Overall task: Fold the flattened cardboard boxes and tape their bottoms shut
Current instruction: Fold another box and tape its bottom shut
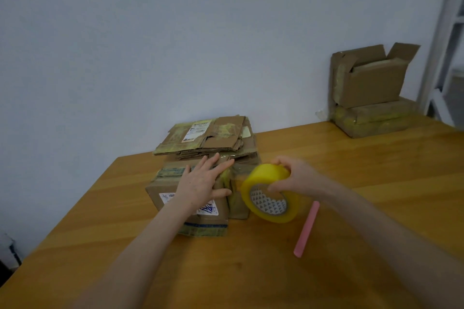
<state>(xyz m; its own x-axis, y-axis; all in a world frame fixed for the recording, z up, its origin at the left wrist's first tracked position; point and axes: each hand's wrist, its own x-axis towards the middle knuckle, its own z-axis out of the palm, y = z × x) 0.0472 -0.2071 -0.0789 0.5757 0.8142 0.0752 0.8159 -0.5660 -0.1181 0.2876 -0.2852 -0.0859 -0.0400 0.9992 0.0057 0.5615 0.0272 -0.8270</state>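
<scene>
The folded cardboard box [163,184] sat on the bench [351,158], in front of a stack of flattened boxes [208,135]. The left hand [200,183] pressed flat on its top, fingers spread straight. Just beside the box, the right hand [298,178] gripped a yellow tape roll [263,178]. A pink stick [306,229] lay near.

Table: orange-brown wooden table [351,183]
Centre: taped brown cardboard box [165,184]; flattened cardboard stack [208,138] just behind
Right: pink cylindrical stick [306,229]
Far corner: low taped cardboard box [376,121]
</scene>
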